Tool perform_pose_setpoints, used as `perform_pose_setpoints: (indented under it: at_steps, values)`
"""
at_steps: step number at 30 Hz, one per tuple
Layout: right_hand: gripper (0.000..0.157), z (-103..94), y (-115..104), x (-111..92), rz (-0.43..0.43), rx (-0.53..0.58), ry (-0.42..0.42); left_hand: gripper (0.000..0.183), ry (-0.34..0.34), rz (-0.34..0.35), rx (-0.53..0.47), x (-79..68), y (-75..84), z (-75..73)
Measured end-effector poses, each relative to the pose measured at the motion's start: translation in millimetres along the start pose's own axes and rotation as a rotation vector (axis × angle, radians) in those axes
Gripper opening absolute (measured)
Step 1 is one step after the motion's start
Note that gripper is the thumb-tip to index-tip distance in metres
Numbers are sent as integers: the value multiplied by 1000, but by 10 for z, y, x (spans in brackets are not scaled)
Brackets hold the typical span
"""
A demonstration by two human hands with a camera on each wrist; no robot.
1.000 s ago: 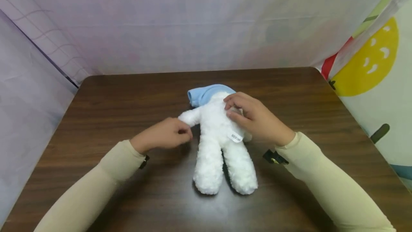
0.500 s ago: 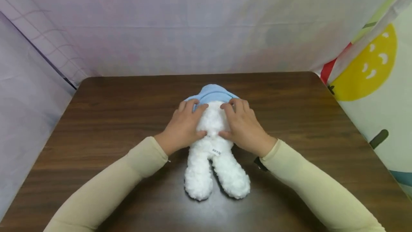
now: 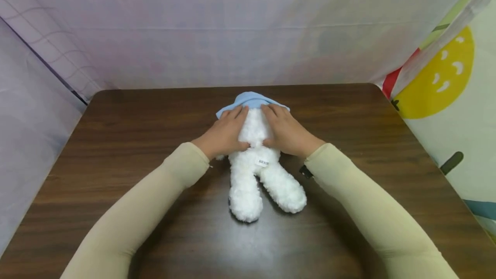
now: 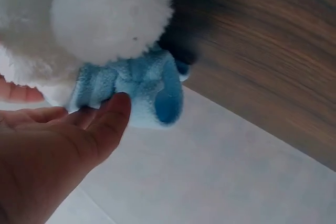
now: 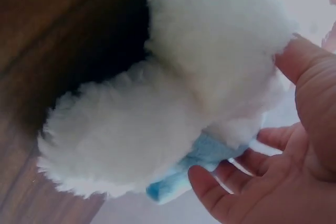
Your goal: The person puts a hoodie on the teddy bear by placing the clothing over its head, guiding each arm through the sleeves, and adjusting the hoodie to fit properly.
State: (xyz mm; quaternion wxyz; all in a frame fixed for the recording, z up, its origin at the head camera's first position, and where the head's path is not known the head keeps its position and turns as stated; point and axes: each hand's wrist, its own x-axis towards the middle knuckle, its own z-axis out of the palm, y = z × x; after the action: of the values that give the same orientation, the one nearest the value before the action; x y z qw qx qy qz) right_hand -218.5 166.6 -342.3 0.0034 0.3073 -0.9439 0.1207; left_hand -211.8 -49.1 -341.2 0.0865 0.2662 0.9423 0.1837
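A white fluffy plush toy lies on the table, legs toward me, a small printed label on its body. Soft light blue fabric wraps its far end; a tube-like opening of it shows in the left wrist view. My left hand holds the toy's left side, thumb at its middle and fingers on the blue fabric. Mirroring it, my right hand holds the other side, fingertips against the blue part in the right wrist view. A rounded white arm sticks out there. The face is hidden.
The dark wood-grain table ends at a straight far edge just beyond the blue fabric. A pale hanging cloth stands behind it. On the right hangs a white sheet with a yellow print.
My left hand has moved from the toy's arm up to its upper side, and my right hand matches it. The blue fabric now spreads more evenly. The toy has shifted away from me.
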Motion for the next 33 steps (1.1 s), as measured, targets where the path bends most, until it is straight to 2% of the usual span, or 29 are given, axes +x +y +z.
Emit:
perform_pose_setpoints:
  at_steps: [4, 9, 14, 18, 22, 25, 30, 32, 33]
  values:
    - [85, 18, 40, 63, -26, 40, 14, 93, 72, 37, 4, 22, -54, 33]
    - [54, 61, 7, 24, -75, 87, 53, 70, 147, 65, -20, -24, -73, 128]
    - [29, 109, -49, -13, -116, 59, 101, 45, 214, 59, -52, -79, -68, 209]
    - [14, 166, -77, -34, -142, 33, 141, 22, 261, 72, -7, -102, -57, 273]
    - [14, 168, -84, -82, -149, 31, 158, 16, 289, 135, 42, -149, -47, 287]
    - [12, 103, -71, -151, -146, 61, 131, 11, 275, 199, 9, -238, -78, 240]
    - [52, -20, -82, -295, -133, 127, 21, 51, 168, 235, -43, -425, -148, 153]
    - [56, -18, -93, -316, -145, 110, 21, 55, 167, 236, -18, -444, -148, 162]
    - [54, -7, -98, -316, -155, 93, 39, 52, 182, 237, 1, -440, -142, 175]
